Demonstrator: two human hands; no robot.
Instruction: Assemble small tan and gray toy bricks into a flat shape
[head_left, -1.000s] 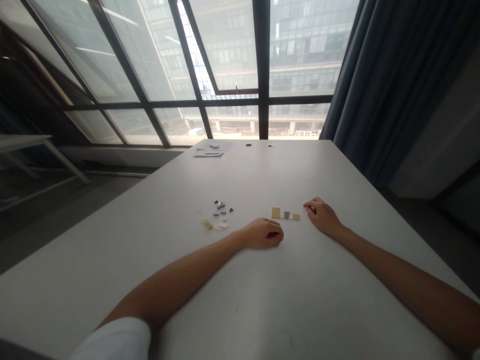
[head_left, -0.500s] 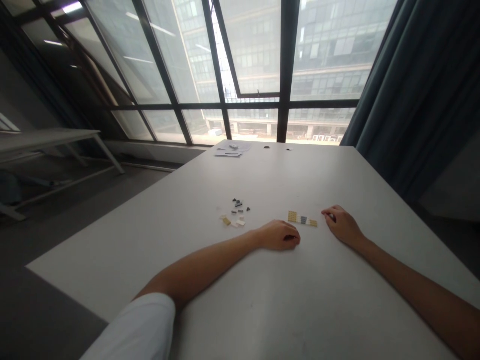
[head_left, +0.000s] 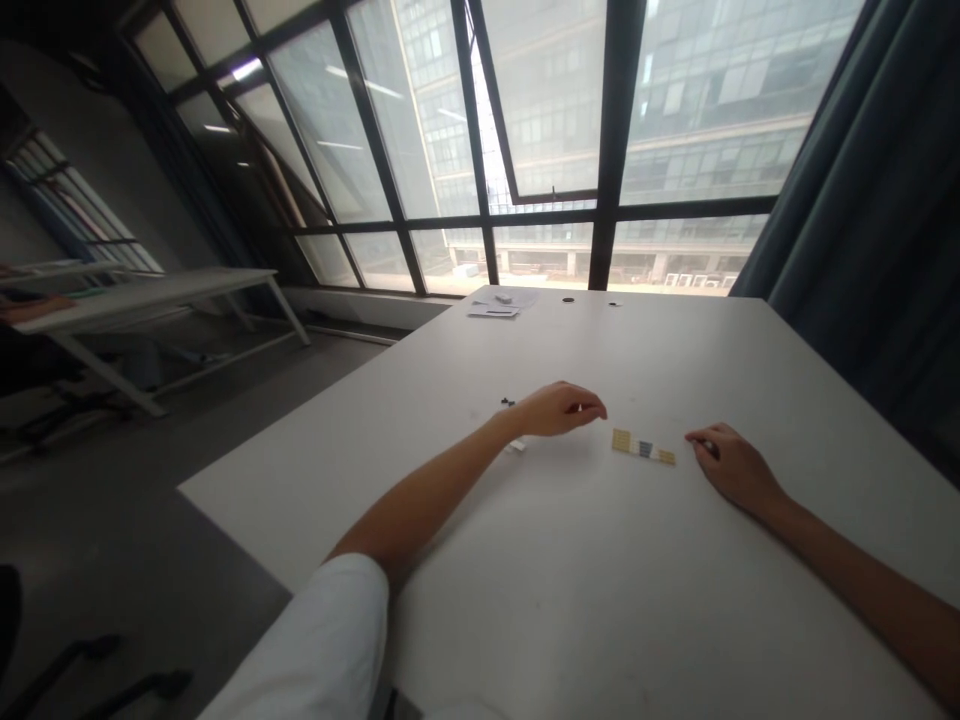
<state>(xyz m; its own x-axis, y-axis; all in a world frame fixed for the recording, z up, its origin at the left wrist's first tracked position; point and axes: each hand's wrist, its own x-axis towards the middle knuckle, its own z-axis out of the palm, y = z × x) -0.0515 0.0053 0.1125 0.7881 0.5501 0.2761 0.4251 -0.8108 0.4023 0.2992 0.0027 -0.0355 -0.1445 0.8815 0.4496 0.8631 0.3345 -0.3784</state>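
Note:
A short flat strip of small bricks (head_left: pixel 645 449), yellow at both ends with white and grey between, lies on the white table (head_left: pixel 480 620). My left hand (head_left: pixel 564 409) hovers beyond and left of the strip, apart from it. Its fingers are curled together, and whatever they may hold is hidden. To the strip's right, my right hand (head_left: pixel 733 465) rests on the table with thumb and forefinger pinched; I cannot make out anything between them. Loose dark pieces (head_left: pixel 507 402) and white pieces (head_left: pixel 516 446) show around my left wrist, which covers the rest of the pile.
Papers (head_left: pixel 495 304) with a small light object lie at the far left of the tabletop. A round dark spot (head_left: pixel 568 300) and a small item (head_left: pixel 615 304) are near the far edge. Another table (head_left: pixel 150 292), with a person's arm on it, stands at left. A curtain (head_left: pixel 847 200) hangs at right.
My left hand has lifted and moved away from me, from the near side of the strip to beyond it. My right hand stays beside the strip. The view has turned left.

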